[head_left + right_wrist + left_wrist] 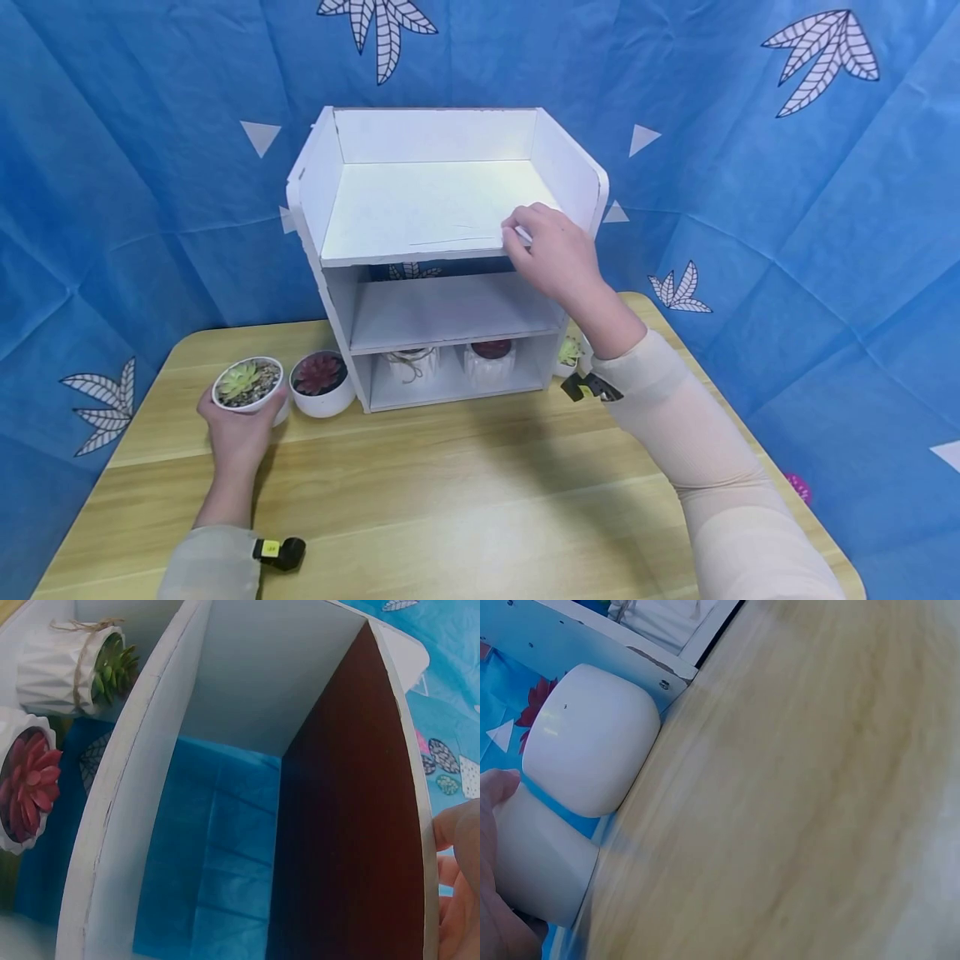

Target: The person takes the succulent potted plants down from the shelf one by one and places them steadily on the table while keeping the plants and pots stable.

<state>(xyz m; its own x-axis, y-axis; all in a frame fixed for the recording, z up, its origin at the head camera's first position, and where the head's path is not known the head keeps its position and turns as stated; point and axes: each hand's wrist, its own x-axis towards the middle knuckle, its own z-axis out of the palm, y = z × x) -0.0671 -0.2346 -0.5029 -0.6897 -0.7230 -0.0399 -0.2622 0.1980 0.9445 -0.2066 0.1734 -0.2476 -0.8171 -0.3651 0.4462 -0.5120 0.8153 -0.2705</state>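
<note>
My left hand (238, 433) grips a white pot with a green succulent (238, 381) and pebbles, at the table's left. In the left wrist view its fingers wrap the white pot (544, 855), whose base is at the tabletop. Beside it stands a round white pot with a dark red succulent (321, 383). My right hand (555, 250), fingers bent, is at the front edge of the white shelf unit's top board (442, 200), near the right side. Something whitish shows between thumb and fingers; whether it is held or is the board I cannot tell.
In the lowest compartment stand a white pot tied with twine (60, 671) and a ribbed white pot with a red succulent (31, 780). Another green succulent (570, 350) is right of the unit, partly behind my right arm. Blue patterned cloth (750, 208) hangs behind the wooden table (420, 500).
</note>
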